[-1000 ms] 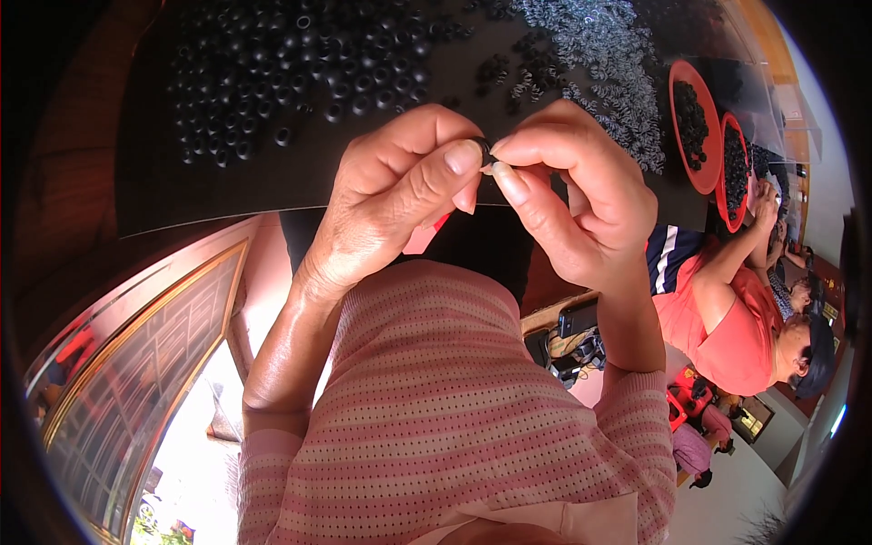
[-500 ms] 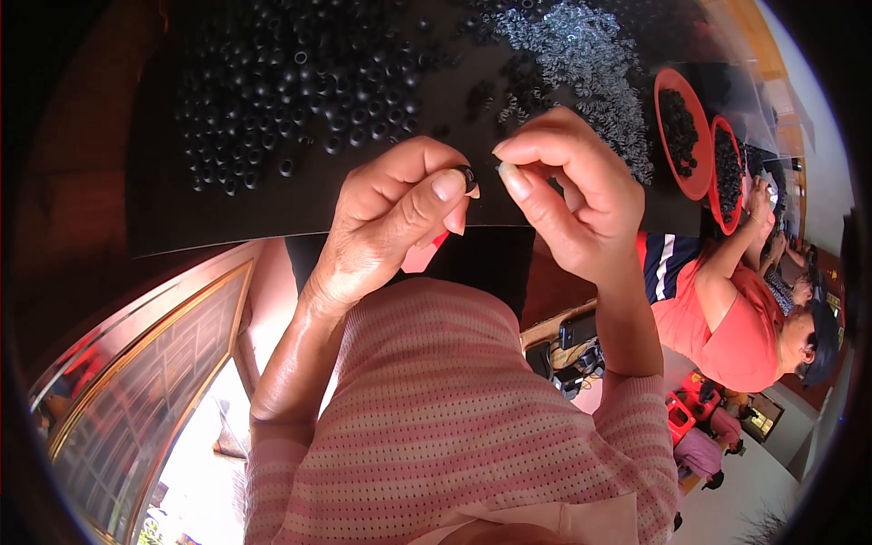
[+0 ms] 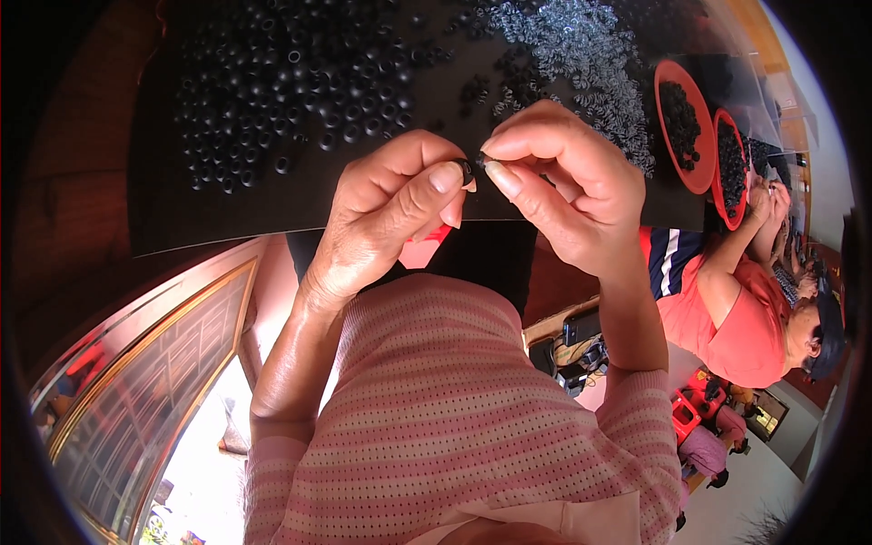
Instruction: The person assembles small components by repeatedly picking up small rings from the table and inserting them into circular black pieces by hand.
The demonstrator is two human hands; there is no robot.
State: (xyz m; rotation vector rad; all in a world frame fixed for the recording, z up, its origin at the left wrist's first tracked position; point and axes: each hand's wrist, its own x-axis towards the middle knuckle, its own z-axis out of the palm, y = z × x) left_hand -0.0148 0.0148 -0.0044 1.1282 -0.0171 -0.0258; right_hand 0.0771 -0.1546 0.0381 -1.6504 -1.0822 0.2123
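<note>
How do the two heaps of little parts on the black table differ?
The left heap is chunky black rings, spread loosely with gaps between them; the right heap is thin grey-blue rings, packed densely into a long drift. The left heap lies beyond the left hand, the right heap beyond the right hand. Both are small ring-shaped parts lying loose on the same black table.

rings left, bowls right on mat
</note>
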